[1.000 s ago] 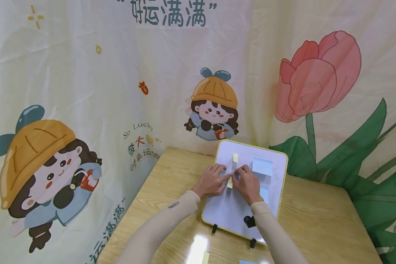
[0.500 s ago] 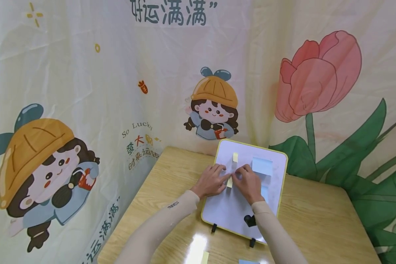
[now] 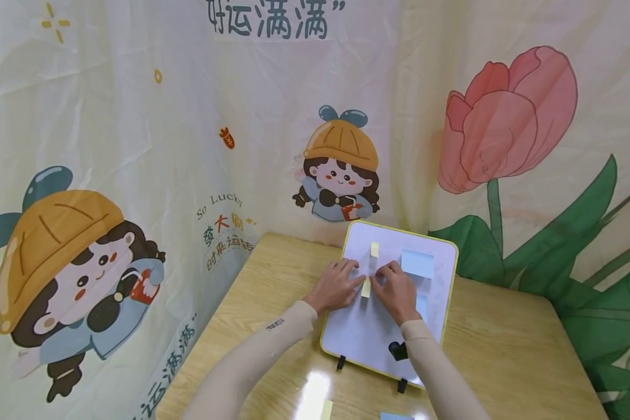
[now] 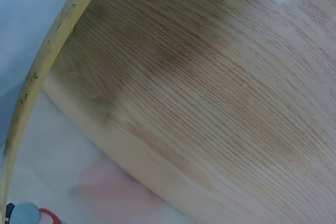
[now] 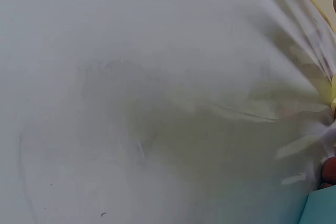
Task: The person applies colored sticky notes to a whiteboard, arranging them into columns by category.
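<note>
A whiteboard (image 3: 362,332) with a yellow rim leans on the table. My left hand (image 3: 337,287) rests on its left part, index finger stretched to a narrow yellow sticky note (image 3: 366,287). From the other side my right hand (image 3: 396,293) reaches the same note with its fingertips; whether they pinch or press it is too small to tell. Higher up is another yellow sticky note (image 3: 374,249). Right of it is a blue sticky note (image 3: 417,264), and a lower blue one (image 3: 422,304) is partly covered by my right hand. A fingertip (image 5: 329,170) shows at the right wrist view's edge.
A black object (image 3: 398,351) sits on the lower board beside my right sleeve. Black feet (image 3: 341,363) prop the board on the wooden table (image 3: 273,350). At the front lie a yellow piece (image 3: 326,410) and a blue piece (image 3: 396,416). Printed curtains (image 3: 409,87) hang behind.
My right hand has shifted slightly right, leaving a small gap between the two hands' fingertips and more of the yellow sticky note showing. My left hand stays nearly still.
</note>
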### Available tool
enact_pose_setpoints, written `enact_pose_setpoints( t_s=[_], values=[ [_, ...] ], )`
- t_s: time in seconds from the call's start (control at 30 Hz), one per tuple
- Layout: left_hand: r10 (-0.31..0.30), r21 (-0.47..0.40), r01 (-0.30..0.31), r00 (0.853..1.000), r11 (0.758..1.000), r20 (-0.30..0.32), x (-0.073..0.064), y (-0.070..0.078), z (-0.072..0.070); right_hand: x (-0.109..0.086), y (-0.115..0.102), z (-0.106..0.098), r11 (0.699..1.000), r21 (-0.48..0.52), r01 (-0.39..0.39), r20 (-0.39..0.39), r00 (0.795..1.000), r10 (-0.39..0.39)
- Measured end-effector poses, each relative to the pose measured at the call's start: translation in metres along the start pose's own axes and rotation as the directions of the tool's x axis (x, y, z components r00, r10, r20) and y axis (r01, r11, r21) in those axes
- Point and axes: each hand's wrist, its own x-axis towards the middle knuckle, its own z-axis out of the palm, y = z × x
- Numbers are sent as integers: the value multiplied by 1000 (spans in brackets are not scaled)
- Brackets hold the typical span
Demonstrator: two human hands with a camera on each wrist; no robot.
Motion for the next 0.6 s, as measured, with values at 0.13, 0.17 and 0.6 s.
enact_pose_setpoints(
  t_s=[0.13,0.17,0.6],
  values=[
    [-3,-16,3,1000,1000,-1,-1,-2,-1,-1,1,-2,1000,-8,-26,3,1000,26],
    [-5,-14,5,1000,1000,2,-1,-3,-2,-1,1,-2,999,-11,-31,4,1000,31],
    [4,-41,-4,1000,999,-10,3,1,-3,0,-9,2,1000,-24,0,22,1000,0]
  ],
)
